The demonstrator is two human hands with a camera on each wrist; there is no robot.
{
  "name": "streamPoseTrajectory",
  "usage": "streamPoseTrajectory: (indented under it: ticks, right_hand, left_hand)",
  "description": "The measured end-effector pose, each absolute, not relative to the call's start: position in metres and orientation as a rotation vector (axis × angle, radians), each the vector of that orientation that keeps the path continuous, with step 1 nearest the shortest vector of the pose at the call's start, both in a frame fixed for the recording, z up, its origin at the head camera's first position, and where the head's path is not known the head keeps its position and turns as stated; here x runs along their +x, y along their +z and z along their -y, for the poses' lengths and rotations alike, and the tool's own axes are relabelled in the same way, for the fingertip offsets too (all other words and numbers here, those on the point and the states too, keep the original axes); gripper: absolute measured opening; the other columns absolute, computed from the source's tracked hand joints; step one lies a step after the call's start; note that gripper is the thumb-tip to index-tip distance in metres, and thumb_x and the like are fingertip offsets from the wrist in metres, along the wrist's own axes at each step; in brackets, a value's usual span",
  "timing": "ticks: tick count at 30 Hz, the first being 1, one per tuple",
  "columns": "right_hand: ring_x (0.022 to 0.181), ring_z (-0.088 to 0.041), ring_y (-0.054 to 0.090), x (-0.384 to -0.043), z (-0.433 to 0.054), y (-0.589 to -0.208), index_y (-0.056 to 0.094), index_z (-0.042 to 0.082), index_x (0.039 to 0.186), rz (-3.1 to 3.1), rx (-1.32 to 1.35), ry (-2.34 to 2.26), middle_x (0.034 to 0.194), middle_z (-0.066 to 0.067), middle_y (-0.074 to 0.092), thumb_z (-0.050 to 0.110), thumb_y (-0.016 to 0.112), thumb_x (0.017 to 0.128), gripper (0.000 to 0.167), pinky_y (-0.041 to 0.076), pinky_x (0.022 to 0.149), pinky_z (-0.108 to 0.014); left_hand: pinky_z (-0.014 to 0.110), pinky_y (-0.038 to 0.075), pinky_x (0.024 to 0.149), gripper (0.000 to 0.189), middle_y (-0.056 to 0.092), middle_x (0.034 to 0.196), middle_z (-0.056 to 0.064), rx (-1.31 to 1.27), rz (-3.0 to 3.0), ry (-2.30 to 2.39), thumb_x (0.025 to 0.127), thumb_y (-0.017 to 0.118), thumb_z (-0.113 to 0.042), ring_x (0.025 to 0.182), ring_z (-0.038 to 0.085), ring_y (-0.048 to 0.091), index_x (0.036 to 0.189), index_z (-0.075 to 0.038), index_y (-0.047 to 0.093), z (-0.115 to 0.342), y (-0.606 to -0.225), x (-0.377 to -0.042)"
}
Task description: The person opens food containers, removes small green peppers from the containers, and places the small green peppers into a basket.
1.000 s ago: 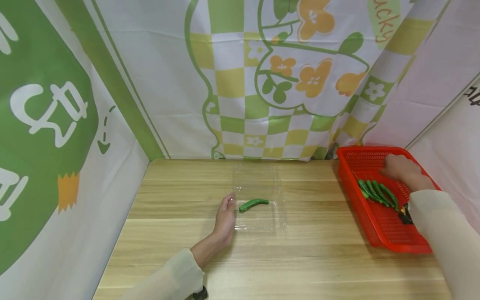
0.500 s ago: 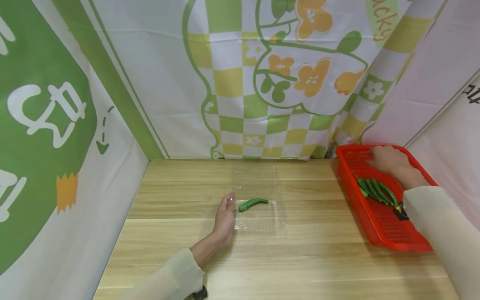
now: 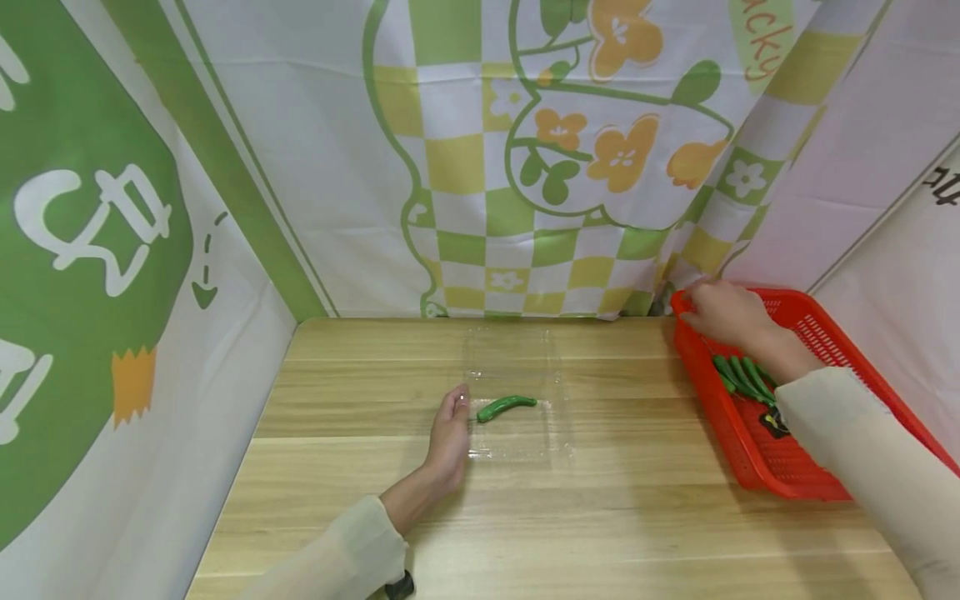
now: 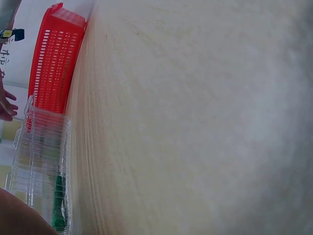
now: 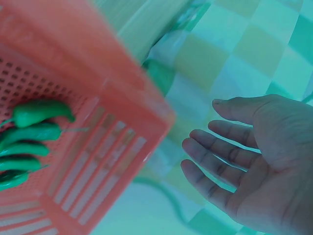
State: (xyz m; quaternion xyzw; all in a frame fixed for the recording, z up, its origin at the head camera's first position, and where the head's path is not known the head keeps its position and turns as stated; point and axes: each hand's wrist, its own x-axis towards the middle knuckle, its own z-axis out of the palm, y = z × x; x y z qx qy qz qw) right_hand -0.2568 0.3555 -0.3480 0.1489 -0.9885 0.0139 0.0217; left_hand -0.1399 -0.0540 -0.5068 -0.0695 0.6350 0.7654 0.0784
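Note:
A clear plastic clamshell box (image 3: 517,454) lies opened out on the table, with one green chili pepper (image 3: 507,407) in its near half. My left hand (image 3: 448,442) holds the box's left edge, thumb at the rim. Over the far left corner of a red plastic basket (image 3: 738,437) is my right hand (image 3: 723,312). The right wrist view shows that hand with nothing in it, fingers loosely bent and spread, near the basket's corner. Several green chili peppers (image 5: 34,132) lie side by side in the basket, partly hidden by the right sleeve in the head view.
The wooden table (image 3: 600,517) meets a printed cloth (image 3: 517,200) at its back edge. More white and green cloth hangs at the left and right. A black strap piece (image 3: 774,422) shows by the right sleeve, over the basket.
My right hand has moved left across the far end of the basket to its far left corner. The left hand, the box and the chili pepper in it have stayed in place.

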Motion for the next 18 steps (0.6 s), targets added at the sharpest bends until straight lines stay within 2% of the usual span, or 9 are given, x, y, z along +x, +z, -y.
streamPoseTrajectory:
  ticks: [2,3,8,13,18]
  right_hand:
    - [0.076,-0.049,0.069,-0.256,-0.345,-0.347,0.068,0.005,0.093,3.046,0.495,0.045,0.085,-0.020,0.069,0.013,0.071,0.093,0.009,0.055,0.054,-0.063]
    - [0.076,-0.049,0.070,-0.254,-0.340,-0.347,0.070,0.006,0.096,3.032,0.517,0.046,0.086,-0.020,0.071,0.011,0.071,0.092,0.007,0.056,0.054,-0.064]
    - [0.077,-0.044,0.071,-0.248,-0.313,-0.347,0.073,0.005,0.106,2.990,0.593,0.050,0.095,-0.018,0.074,0.009,0.070,0.091,0.016,0.058,0.057,-0.062]
    - [0.079,-0.041,0.070,-0.242,-0.290,-0.350,0.071,0.006,0.101,2.954,0.674,0.034,0.094,-0.013,0.072,0.009,0.071,0.091,0.011,0.058,0.057,-0.061]
    - [0.083,-0.041,0.073,-0.236,-0.269,-0.357,0.075,0.004,0.114,2.931,0.767,-0.026,0.105,-0.013,0.075,0.011,0.079,0.090,0.025,0.061,0.061,-0.058]
  left_hand:
    - [0.058,0.004,0.133,0.050,0.017,0.175,0.022,-0.203,-1.897,2.294,0.116,0.028,-0.017,0.163,0.041,0.006,0.163,0.001,0.027,0.054,-0.507,-0.140]
    - [0.058,0.004,0.133,0.050,0.017,0.175,0.022,-0.201,-1.895,2.294,0.116,0.028,-0.017,0.163,0.041,0.006,0.163,0.001,0.026,0.054,-0.507,-0.140]
    - [0.057,0.004,0.133,0.050,0.018,0.175,0.021,-0.201,-1.905,2.287,0.116,0.028,-0.017,0.163,0.041,0.007,0.163,0.000,0.027,0.054,-0.507,-0.140]
    - [0.057,0.004,0.133,0.051,0.018,0.174,0.022,-0.194,-1.902,2.292,0.116,0.028,-0.017,0.163,0.041,0.007,0.163,0.001,0.026,0.054,-0.507,-0.140]
    - [0.058,0.004,0.133,0.051,0.017,0.175,0.022,-0.192,-1.890,2.291,0.116,0.027,-0.017,0.163,0.041,0.006,0.163,0.001,0.026,0.054,-0.507,-0.139]
